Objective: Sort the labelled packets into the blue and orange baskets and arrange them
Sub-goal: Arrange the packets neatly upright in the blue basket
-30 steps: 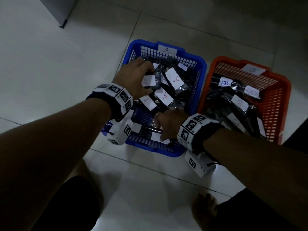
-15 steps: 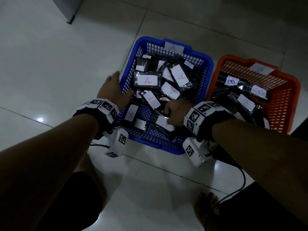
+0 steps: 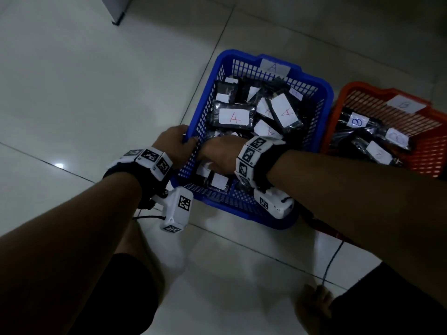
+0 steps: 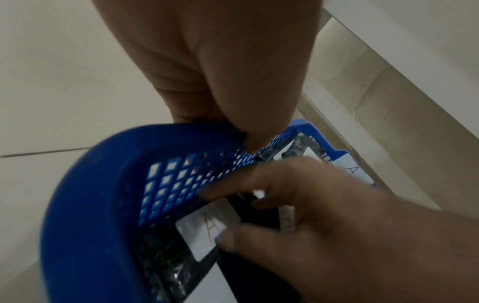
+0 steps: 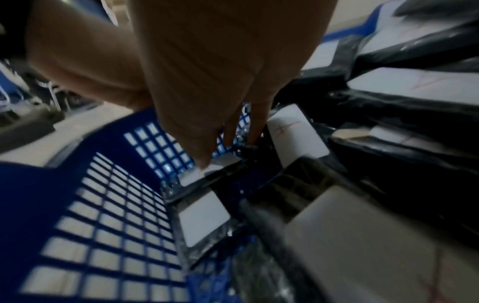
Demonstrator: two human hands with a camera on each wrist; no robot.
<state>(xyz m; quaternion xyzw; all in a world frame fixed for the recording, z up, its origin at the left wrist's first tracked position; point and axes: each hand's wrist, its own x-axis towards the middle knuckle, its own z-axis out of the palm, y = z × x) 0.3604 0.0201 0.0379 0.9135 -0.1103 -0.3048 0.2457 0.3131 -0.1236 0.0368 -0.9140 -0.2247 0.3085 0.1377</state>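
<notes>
The blue basket [image 3: 223, 60] tagged A stands on the tiled floor and holds several black packets with white A labels [image 3: 233, 117]. The orange basket [image 3: 362, 87] tagged B stands to its right with B-labelled packets [image 3: 358, 122]. My left hand [image 3: 187, 141] pinches the blue basket's left rim [image 4: 90, 184], thumb inside the wall and fingers outside. My right hand [image 3: 212, 155] reaches into the near left corner. Its spread fingers rest on an A-labelled packet [image 4: 204, 227] there, with a fingertip [image 5: 204, 162] on the label. No packet is lifted.
A grey cabinet corner [image 3: 116, 10] stands at the far left. A black cable [image 3: 331, 264] trails over the floor by my bare foot [image 3: 314, 308]. My knees frame the near floor. Pale floor tiles [image 3: 84, 93] lie left of the baskets.
My left hand left the packets, dropped beside the basket and now pinches its left rim. My right hand slid leftward inside the basket to the near left corner.
</notes>
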